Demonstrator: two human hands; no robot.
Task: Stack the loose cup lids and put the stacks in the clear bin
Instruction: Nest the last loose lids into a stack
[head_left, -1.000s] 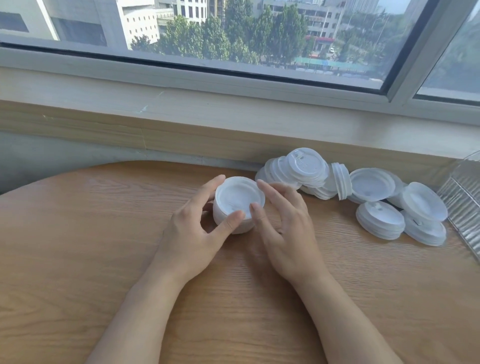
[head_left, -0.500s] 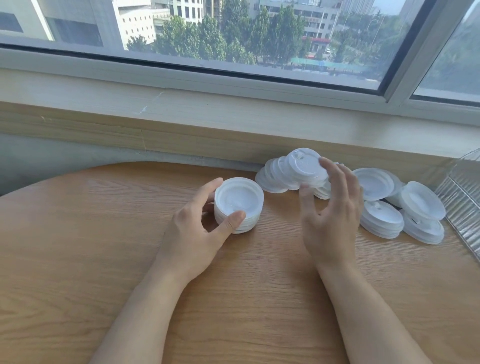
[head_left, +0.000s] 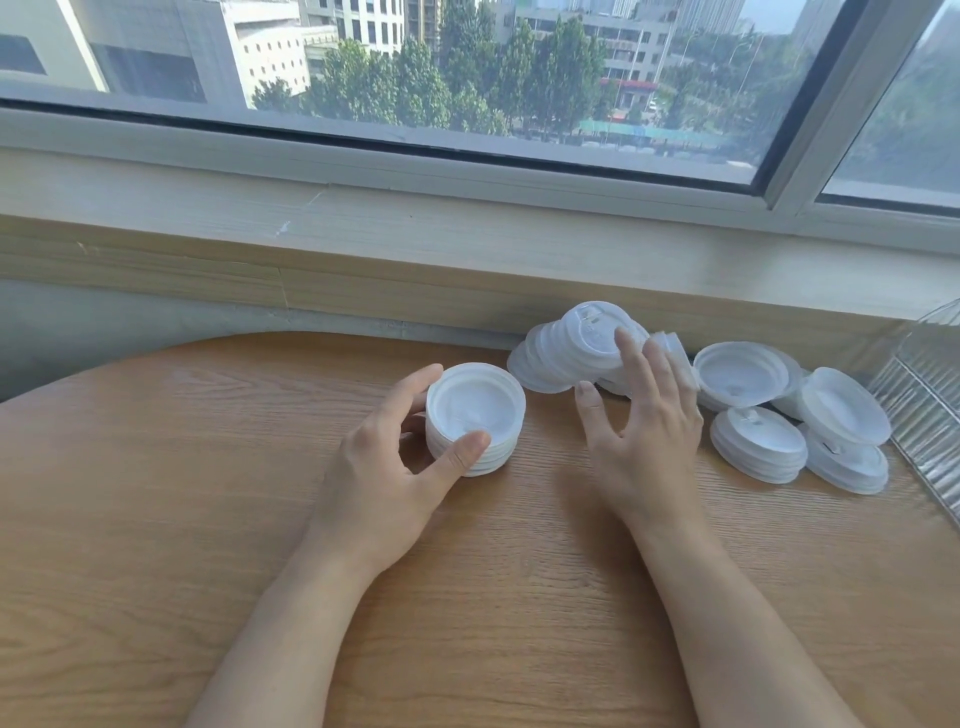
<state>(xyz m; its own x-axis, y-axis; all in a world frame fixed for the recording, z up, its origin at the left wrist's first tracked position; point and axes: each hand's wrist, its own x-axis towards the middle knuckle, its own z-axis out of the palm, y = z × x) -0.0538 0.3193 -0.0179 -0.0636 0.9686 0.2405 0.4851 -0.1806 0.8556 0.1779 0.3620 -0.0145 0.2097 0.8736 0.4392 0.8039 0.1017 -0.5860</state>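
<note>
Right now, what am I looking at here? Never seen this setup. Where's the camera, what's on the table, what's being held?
No machine here: a person works with bare hands. The one camera sits on their head, looking forward and down. The left hand grips a neat stack of white lids on the wooden table. The right hand is open, its fingers reaching among a jumbled pile of loose lids near the window ledge. More lids lie further right. At the right edge stands a clear bin, only partly in view.
</note>
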